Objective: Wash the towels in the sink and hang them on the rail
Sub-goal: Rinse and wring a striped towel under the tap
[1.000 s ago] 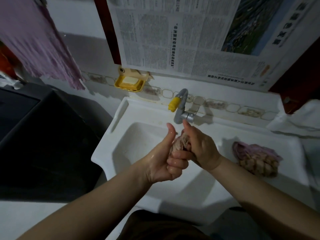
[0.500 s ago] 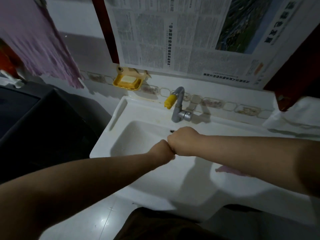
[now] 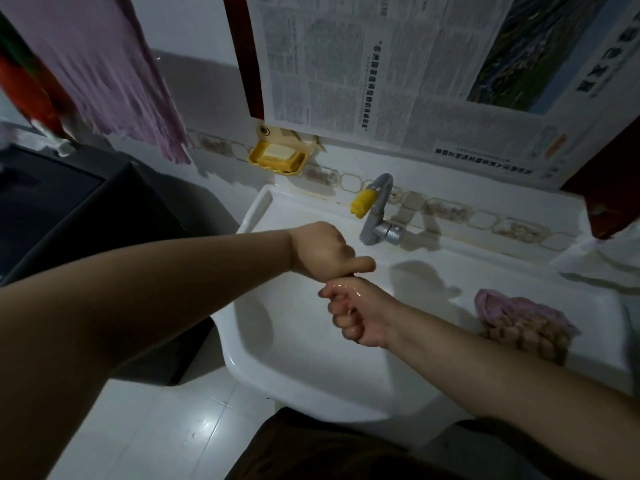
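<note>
The towel being washed is almost fully hidden inside the 2 fists; only a dark sliver shows between them, so its colour cannot be read. Left hand (image 3: 320, 249) is clenched knuckles-up, thumb pointing right, directly above and touching the right hand (image 3: 356, 315). Right hand is clenched, wet and shiny, fingers curled toward the left; both fists appear closed on the same bunched cloth, over the basin of the sink (image 3: 298, 358). Sink is white, w/ a flat deck to the right of the hands. On that deck, right of the right forearm, lies a 2nd towel (image 3: 523, 323), crumpled, pink and tan, partly behind the arm. Beyond the hands, at the back rim, stands a grey tap (image 3: 379, 216) w/ a yellow nozzle (image 3: 363, 202) aimed left. Wall behind: white tile w/ a patterned border strip. Further up-left of the left hand, a yellow soap dish (image 3: 277, 159) is fixed to the wall, pale bar inside. Above tap, a newspaper sheet (image 3: 398, 74) covers the wall, print upside down. Far left of the left forearm, a pink towel (image 3: 114, 71) hangs from above; its rail is out of frame. Below it, a dark cabinet (image 3: 86, 209). Floor under the left arm is white glossy tile (image 3: 156, 427).
</note>
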Demonstrator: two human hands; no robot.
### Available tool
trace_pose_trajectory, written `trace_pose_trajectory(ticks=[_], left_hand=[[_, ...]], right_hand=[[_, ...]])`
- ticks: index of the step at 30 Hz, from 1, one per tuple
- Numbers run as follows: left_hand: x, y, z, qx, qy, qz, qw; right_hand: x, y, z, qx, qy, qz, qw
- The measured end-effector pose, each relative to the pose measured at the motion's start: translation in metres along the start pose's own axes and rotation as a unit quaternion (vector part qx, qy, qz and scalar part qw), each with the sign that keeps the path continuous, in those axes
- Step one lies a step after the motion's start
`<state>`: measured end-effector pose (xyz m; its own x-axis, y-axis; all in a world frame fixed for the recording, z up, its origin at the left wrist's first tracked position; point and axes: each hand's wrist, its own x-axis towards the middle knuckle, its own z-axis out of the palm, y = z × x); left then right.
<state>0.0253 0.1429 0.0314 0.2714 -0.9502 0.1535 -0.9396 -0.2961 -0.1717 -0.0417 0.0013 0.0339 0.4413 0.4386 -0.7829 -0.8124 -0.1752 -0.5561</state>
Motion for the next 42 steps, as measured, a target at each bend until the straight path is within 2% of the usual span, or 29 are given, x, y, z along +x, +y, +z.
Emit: trace_pose_trajectory(ticks=[6, 13, 19, 22, 24, 26, 28, 31, 35, 37, 38, 39, 42], left_hand=[[0.005, -0.014, -0.011, 0.034, 0.112, 0.020, 0.993], [0.001, -0.022, -0.020, 0.038, 0.159, 0.002, 0.987], [-0.015, -0.024, -0.016, 0.021, 0.158, -0.028, 0.987], [-0.030, -0.027, -0.012, -0.014, 0.132, -0.079, 0.988], [-0.046, -0.027, -0.004, -0.029, 0.096, -0.130, 0.986], [-0.066, -0.025, 0.005, -0.057, 0.060, -0.197, 0.977], [-0.086, -0.023, 0.008, -0.125, -0.005, -0.284, 0.951], [-0.115, -0.028, 0.005, -0.284, -0.125, -0.389, 0.867], [-0.162, -0.042, 0.003, -0.462, -0.102, -0.443, 0.762], [-0.185, -0.052, -0.003, -0.520, -0.088, -0.443, 0.725], [-0.196, -0.058, -0.007, -0.530, -0.089, -0.435, 0.722], [-0.207, -0.065, -0.012, -0.518, -0.104, -0.425, 0.735], [-0.235, -0.084, -0.023, -0.408, -0.137, -0.426, 0.796]], right_hand=[[-0.007, -0.014, 0.001, 0.073, -0.048, 0.002, 0.996], [-0.010, -0.028, 0.003, 0.071, -0.094, -0.005, 0.993], [-0.001, -0.032, 0.011, 0.060, -0.112, -0.007, 0.992], [0.010, -0.034, 0.008, 0.064, -0.134, -0.027, 0.989], [0.017, -0.035, 0.002, 0.010, -0.139, -0.042, 0.989], [0.029, -0.033, 0.001, -0.099, -0.050, -0.066, 0.992], [0.042, -0.033, 0.009, -0.193, 0.063, -0.106, 0.973], [0.060, -0.040, 0.032, -0.246, 0.161, -0.187, 0.937], [0.076, -0.056, 0.071, -0.312, 0.234, -0.277, 0.878], [0.078, -0.067, 0.094, -0.302, 0.254, -0.294, 0.871], [0.080, -0.073, 0.106, -0.294, 0.257, -0.301, 0.870], [0.083, -0.079, 0.118, -0.290, 0.257, -0.305, 0.870], [0.092, -0.094, 0.155, -0.311, 0.254, -0.328, 0.855]])
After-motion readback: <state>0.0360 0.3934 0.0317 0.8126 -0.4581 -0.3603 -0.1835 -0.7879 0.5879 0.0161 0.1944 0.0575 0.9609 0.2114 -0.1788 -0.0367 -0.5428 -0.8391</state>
